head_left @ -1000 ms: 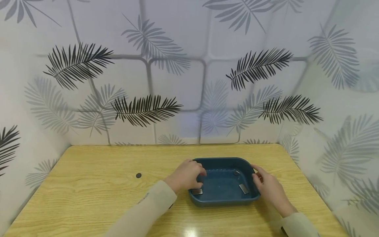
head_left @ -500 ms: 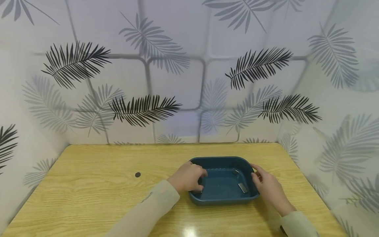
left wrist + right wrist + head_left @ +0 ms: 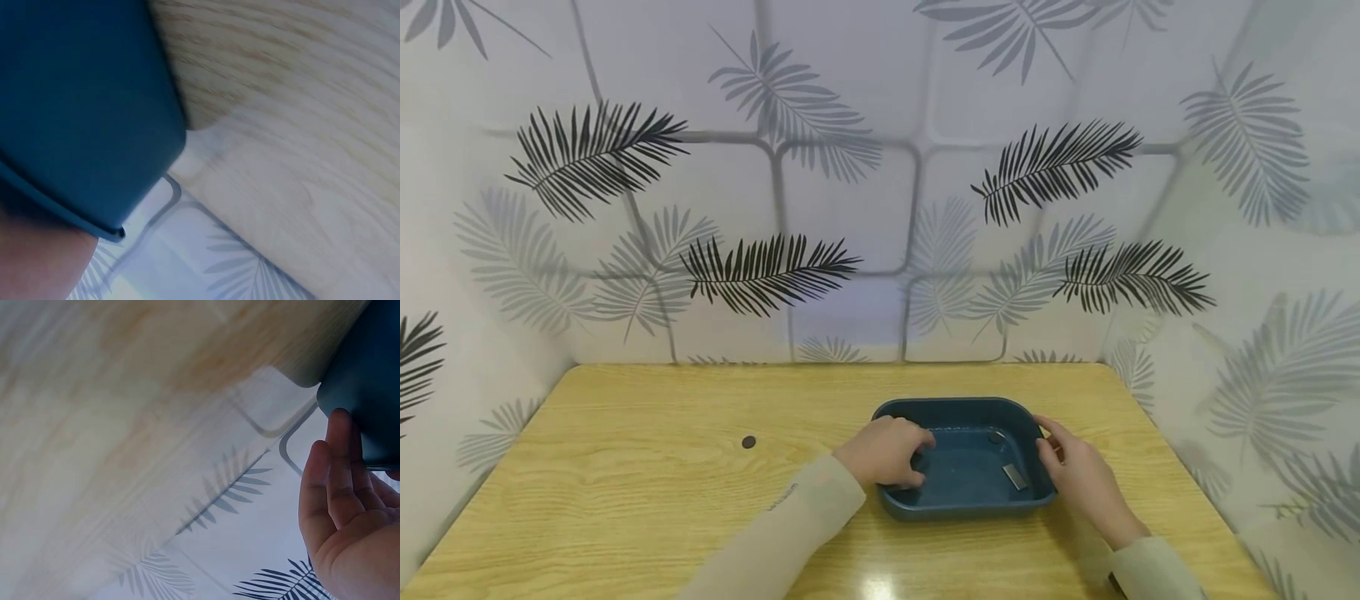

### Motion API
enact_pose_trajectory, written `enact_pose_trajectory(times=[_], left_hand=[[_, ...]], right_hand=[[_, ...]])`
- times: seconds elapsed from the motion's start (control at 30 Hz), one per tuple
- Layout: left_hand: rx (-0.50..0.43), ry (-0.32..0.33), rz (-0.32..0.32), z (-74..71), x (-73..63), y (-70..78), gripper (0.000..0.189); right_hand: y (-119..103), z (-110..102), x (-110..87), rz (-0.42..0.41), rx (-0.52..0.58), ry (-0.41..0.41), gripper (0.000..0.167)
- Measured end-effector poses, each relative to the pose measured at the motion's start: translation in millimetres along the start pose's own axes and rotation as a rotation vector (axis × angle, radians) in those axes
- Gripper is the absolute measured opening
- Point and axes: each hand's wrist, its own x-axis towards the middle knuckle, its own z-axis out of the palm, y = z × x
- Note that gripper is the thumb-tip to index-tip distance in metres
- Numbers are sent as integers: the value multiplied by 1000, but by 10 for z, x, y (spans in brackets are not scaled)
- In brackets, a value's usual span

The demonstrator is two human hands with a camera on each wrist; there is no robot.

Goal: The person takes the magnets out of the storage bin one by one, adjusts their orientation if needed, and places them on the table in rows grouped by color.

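Observation:
A dark blue plastic tray [image 3: 967,503] sits on the wooden table, right of the middle. My left hand [image 3: 886,452] reaches over its left rim, index finger and thumb spread apart inside with nothing showing between them. Beneath that hand, a small metallic rectangular piece is nearly all hidden. My right hand [image 3: 1081,477] holds the tray's right end; in the right wrist view its fingers lie along the outer wall [image 3: 375,406]. Inside the tray, toward the right, are another silvery rectangular piece [image 3: 1015,477] and a small round disc [image 3: 996,437].
A small dark disc [image 3: 748,442] lies on the wooden table [image 3: 625,492], left of the tray. Behind the table's far edge rises a pale wall covering [image 3: 850,208] with leaf prints, and it continues along both sides.
My left hand has moved slightly right and farther into the tray, covering the left metallic piece that showed earlier. My right hand stays at the tray's right end.

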Motion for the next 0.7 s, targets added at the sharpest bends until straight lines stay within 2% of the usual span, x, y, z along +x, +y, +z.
enact_pose_trajectory(times=[0.2, 0.37, 0.5, 0.7], left_hand=[[-49, 1, -2, 48, 91, 105, 51], [-79, -9, 14, 58, 106, 128, 50], [-61, 1, 18, 21, 104, 117, 47], [-57, 7, -17, -65, 100, 96, 45]], right_hand=[[43, 1, -13, -14, 3, 17, 40], [35, 11, -11, -13, 5, 10, 41], [38, 6, -6, -6, 6, 1, 41], [48, -15, 8, -5, 2, 4, 41]])
